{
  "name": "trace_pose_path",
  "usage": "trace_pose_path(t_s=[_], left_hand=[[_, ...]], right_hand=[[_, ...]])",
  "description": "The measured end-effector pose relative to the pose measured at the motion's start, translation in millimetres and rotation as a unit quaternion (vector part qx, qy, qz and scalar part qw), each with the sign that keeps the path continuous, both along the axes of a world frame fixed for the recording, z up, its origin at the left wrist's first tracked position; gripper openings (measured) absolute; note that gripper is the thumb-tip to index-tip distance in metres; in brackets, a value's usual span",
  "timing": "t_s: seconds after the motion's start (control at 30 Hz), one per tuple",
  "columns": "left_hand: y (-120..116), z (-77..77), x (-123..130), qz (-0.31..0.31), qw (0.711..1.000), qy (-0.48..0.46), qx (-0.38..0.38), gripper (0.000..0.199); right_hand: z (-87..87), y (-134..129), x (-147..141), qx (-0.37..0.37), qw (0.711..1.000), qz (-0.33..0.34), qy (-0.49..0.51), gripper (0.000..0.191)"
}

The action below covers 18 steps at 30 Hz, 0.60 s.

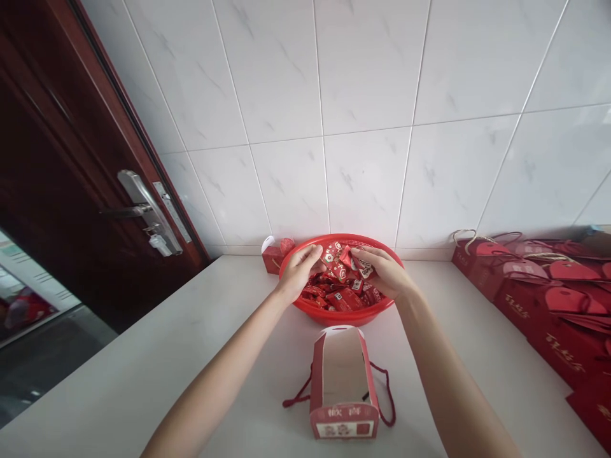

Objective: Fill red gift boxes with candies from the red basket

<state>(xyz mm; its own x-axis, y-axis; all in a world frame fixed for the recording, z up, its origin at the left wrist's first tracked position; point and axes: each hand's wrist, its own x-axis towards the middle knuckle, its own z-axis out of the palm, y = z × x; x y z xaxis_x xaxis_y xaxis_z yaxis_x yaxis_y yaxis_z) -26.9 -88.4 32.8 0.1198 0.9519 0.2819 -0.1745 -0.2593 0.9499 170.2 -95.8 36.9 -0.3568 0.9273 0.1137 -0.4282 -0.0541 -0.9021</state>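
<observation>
A red plastic basket (351, 318) holds many red wrapped packets (346, 299). Over its left side, my left hand (301, 270) has its fingers closed on a red floral packet (330, 256). My right hand (382, 268), over the basket's right side, is closed on a red packet with dark lettering (363, 266). Both packets are close together above the pile. Nearer to me stands an open red box (344, 413) with a white inside and dark red cord handles lying out at both sides.
Red gift bags (539, 318) with cord handles line the right side of the white table (200, 331). A small red box (272, 259) sits behind the basket's left edge. A tiled wall is behind, and a dark red door (86, 152) with keys stands at left.
</observation>
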Motion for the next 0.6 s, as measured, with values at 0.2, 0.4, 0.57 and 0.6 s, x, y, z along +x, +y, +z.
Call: trace_pose_path(t_s=[0.2,0.4,0.57,0.6], left_hand=[[-30.2,13.6,0.1,-0.043,0.996,-0.075,0.007,0.041],[-59.2,31.9,-6.2,-0.03,0.995,0.078,0.055,0.043],[-69.9,36.1,-9.7,-0.075,0.992,0.101,0.024,0.035],[-70.3,35.4,-10.6,-0.095,0.99,0.101,0.007,0.033]], right_hand=[[30.6,-34.7,-1.0,0.075,0.993,0.078,-0.053,0.028],[52.7,-68.8,-0.2,0.176,0.962,0.011,-0.207,0.035],[65.5,-88.3,2.0,0.252,0.917,0.007,-0.31,0.038],[67.4,-90.9,3.4,0.263,0.906,0.004,-0.331,0.04]])
